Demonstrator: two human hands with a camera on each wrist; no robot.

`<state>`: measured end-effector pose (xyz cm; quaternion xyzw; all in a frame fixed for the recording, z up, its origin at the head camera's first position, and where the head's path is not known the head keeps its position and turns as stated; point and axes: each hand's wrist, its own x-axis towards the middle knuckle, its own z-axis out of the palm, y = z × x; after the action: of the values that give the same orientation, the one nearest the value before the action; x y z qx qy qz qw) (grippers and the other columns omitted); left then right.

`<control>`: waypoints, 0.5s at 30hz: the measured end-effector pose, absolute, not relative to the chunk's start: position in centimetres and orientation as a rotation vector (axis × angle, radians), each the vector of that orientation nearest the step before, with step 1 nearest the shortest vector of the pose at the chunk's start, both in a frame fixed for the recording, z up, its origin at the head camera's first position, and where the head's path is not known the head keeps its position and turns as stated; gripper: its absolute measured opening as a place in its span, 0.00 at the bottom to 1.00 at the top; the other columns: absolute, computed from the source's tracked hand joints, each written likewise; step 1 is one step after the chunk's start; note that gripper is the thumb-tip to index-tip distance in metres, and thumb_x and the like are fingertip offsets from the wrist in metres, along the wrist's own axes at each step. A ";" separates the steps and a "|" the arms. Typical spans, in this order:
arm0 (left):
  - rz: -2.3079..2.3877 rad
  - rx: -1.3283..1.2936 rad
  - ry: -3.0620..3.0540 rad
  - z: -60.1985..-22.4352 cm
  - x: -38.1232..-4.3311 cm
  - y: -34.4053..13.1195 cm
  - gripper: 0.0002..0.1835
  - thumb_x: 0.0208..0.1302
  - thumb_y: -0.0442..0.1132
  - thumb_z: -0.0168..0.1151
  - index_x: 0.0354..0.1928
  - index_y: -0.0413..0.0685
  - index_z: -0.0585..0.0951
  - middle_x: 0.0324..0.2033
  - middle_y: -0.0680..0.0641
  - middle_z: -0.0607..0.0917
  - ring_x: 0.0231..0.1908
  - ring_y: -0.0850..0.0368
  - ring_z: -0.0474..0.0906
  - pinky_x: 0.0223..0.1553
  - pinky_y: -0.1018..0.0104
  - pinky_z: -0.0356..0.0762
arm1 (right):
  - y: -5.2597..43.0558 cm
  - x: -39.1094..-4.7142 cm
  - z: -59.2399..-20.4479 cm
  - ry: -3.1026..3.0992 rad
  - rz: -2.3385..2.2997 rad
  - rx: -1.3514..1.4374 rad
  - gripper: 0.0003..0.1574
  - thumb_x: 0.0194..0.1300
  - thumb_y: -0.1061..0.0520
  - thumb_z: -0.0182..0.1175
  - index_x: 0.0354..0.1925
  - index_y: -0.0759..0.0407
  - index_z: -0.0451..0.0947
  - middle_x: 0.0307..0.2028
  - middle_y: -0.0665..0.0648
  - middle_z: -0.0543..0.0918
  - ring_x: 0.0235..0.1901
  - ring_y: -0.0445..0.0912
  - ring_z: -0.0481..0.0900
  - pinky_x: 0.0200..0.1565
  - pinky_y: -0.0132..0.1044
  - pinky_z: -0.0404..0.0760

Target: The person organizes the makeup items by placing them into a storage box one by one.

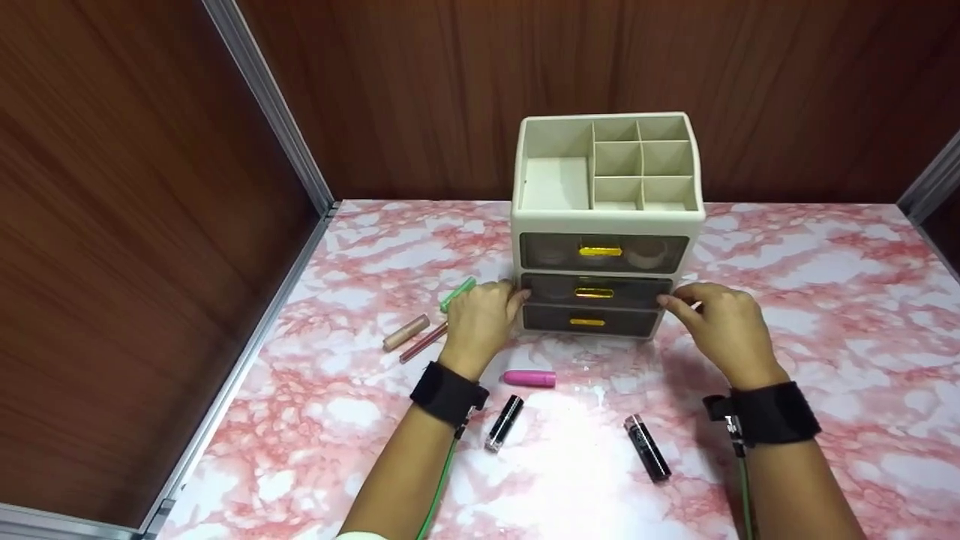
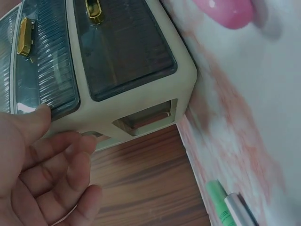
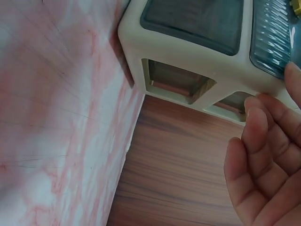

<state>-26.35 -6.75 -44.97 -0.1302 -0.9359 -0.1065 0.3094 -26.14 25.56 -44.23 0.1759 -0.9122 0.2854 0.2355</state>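
A cream drawer organizer (image 1: 609, 223) stands upright on the marbled tabletop, with three dark see-through drawers and gold handles, all pushed in. My left hand (image 1: 480, 319) grips its left side at middle-drawer height. In the left wrist view the thumb (image 2: 37, 123) lies on the front edge and the fingers bend toward the side wall. On the opposite side my right hand (image 1: 724, 326) grips likewise, its thumb at the edge of the middle drawer (image 1: 551, 290). Round items show through the top drawer (image 1: 562, 262). The open compartments on top hold nothing visible.
Left of the organizer lie a green tube (image 1: 458, 295), a beige tube (image 1: 406, 333) and a thin reddish-brown stick (image 1: 424, 344). In front are a pink tube (image 1: 529, 378) and two black tubes, one left (image 1: 505, 422), one right (image 1: 647, 448). A wooden panel (image 1: 420, 97) stands behind.
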 end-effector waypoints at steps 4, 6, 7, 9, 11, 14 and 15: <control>-0.295 -0.338 -2.458 -45.3 -26.5 -6.7 0.19 0.67 0.56 0.60 0.28 0.49 0.84 0.18 0.49 0.83 0.17 0.50 0.80 0.14 0.57 0.73 | 25.5 -26.1 -44.5 -2.495 0.770 0.479 0.18 0.66 0.48 0.64 0.35 0.63 0.85 0.32 0.61 0.86 0.33 0.58 0.84 0.38 0.54 0.77; -0.300 -0.343 -2.452 -45.4 -26.6 -6.7 0.19 0.67 0.56 0.59 0.29 0.48 0.84 0.18 0.48 0.83 0.17 0.50 0.80 0.15 0.57 0.73 | 25.6 -26.1 -44.7 -2.494 0.766 0.475 0.18 0.66 0.49 0.64 0.35 0.64 0.85 0.32 0.61 0.86 0.33 0.59 0.83 0.38 0.55 0.77; -0.305 -0.348 -2.449 -45.5 -26.6 -6.7 0.19 0.67 0.55 0.59 0.30 0.48 0.84 0.19 0.48 0.83 0.17 0.50 0.80 0.15 0.57 0.74 | 25.6 -26.2 -44.7 -2.492 0.763 0.472 0.18 0.66 0.49 0.64 0.36 0.64 0.85 0.32 0.61 0.86 0.33 0.59 0.83 0.38 0.55 0.76; -0.316 -0.359 -2.442 -45.6 -26.7 -6.7 0.18 0.68 0.55 0.59 0.32 0.48 0.83 0.19 0.48 0.83 0.18 0.51 0.80 0.16 0.57 0.74 | 25.6 -26.2 -44.8 -2.490 0.756 0.462 0.18 0.66 0.49 0.64 0.36 0.64 0.85 0.32 0.61 0.86 0.32 0.59 0.83 0.37 0.55 0.76; -0.331 -0.366 -2.435 -45.7 -26.9 -6.7 0.18 0.68 0.55 0.59 0.33 0.48 0.83 0.20 0.49 0.83 0.19 0.51 0.80 0.16 0.58 0.75 | 25.5 -26.3 -44.9 -2.486 0.749 0.451 0.18 0.66 0.49 0.64 0.35 0.63 0.85 0.31 0.61 0.86 0.31 0.58 0.83 0.36 0.54 0.76; -0.350 -0.371 -2.427 -45.9 -27.0 -6.6 0.17 0.69 0.54 0.58 0.33 0.47 0.82 0.19 0.49 0.83 0.19 0.51 0.80 0.16 0.58 0.74 | 25.4 -26.4 -44.9 -2.479 0.734 0.442 0.18 0.67 0.48 0.63 0.35 0.63 0.86 0.30 0.61 0.86 0.30 0.58 0.83 0.34 0.54 0.76; -0.355 -0.373 -2.427 -46.0 -27.0 -6.6 0.17 0.69 0.53 0.58 0.33 0.47 0.82 0.19 0.48 0.82 0.19 0.50 0.80 0.16 0.57 0.74 | 25.4 -26.4 -44.9 -2.477 0.730 0.440 0.19 0.67 0.48 0.63 0.35 0.63 0.85 0.30 0.62 0.86 0.29 0.58 0.83 0.34 0.54 0.76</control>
<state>-26.99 -6.62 -45.96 -0.1422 -0.9253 -0.1355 0.3243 -26.43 25.37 -44.91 0.1622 -0.9136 0.2692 0.2579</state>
